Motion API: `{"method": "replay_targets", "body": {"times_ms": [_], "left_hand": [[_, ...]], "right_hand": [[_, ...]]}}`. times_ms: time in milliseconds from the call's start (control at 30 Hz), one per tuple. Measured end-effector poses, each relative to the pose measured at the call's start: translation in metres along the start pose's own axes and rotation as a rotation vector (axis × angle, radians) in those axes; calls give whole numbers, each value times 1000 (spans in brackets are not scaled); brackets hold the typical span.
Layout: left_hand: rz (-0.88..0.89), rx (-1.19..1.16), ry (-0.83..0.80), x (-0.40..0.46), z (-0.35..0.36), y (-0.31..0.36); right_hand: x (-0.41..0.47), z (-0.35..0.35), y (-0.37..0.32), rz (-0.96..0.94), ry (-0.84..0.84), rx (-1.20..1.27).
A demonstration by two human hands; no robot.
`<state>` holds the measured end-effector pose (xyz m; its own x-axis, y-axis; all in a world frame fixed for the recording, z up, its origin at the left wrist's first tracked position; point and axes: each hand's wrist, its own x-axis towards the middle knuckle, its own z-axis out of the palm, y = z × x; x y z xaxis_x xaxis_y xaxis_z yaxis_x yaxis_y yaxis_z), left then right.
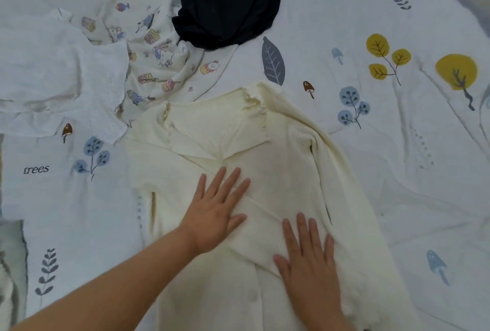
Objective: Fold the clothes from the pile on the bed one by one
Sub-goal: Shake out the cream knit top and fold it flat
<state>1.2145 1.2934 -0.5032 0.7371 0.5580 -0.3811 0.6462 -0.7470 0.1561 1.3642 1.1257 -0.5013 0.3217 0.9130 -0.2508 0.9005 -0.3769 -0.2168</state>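
A cream knit cardigan (286,145) lies spread on the bed in front of me, its sleeves folded across the front and buttons showing near the bottom edge. My left hand (216,211) rests flat on the crossed sleeves, fingers apart. My right hand (310,259) presses flat on the cardigan just right of it, fingers apart too. Neither hand grips the cloth. Behind lie a white eyelet garment (66,78), a cartoon-print garment (156,47) and a crumpled black garment (228,4).
The bed sheet (397,131) is white with printed leaves, trees and mushrooms, and stretches bare to the right. A grey-green fabric (13,251) sits at the left edge.
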Motion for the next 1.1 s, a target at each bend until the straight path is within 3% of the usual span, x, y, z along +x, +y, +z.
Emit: {"method": "replay_targets", "body": {"times_ms": [100, 167, 233, 333, 433, 500, 633, 767, 867, 967, 1033, 1100], "left_hand": [[-48, 55, -66, 1, 16, -9], [-86, 34, -114, 6, 11, -5], [-123, -23, -114, 9, 2, 6], [-142, -84, -44, 6, -11, 29], [-139, -210, -42, 1, -15, 60], [-133, -283, -35, -1, -15, 79], [-149, -414, -8, -1, -14, 105], [-140, -647, 17, -2, -33, 118], [-272, -1138, -52, -5, -61, 121], [-363, -1820, -337, -12, -87, 115], [-311, -2007, -446, -19, -96, 104], [-274, -2038, -391, -28, -97, 95]], "right_hand": [[2, -4, 13, -56, -36, 44], [4, -11, 17, -106, 80, 83], [7, -25, 29, -40, 249, 186], [7, -47, 62, 267, 262, 224], [4, -55, 92, 670, 66, 303], [-1, -59, 102, 812, -121, 385], [-7, -71, 110, 703, -278, 476], [-11, -108, 94, 656, -114, 429], [-17, -144, 51, 527, -6, 346], [-18, -168, -5, 364, -83, 241], [-17, -168, -37, 235, -160, 215], [-17, -156, -64, 72, -187, 247]]}}
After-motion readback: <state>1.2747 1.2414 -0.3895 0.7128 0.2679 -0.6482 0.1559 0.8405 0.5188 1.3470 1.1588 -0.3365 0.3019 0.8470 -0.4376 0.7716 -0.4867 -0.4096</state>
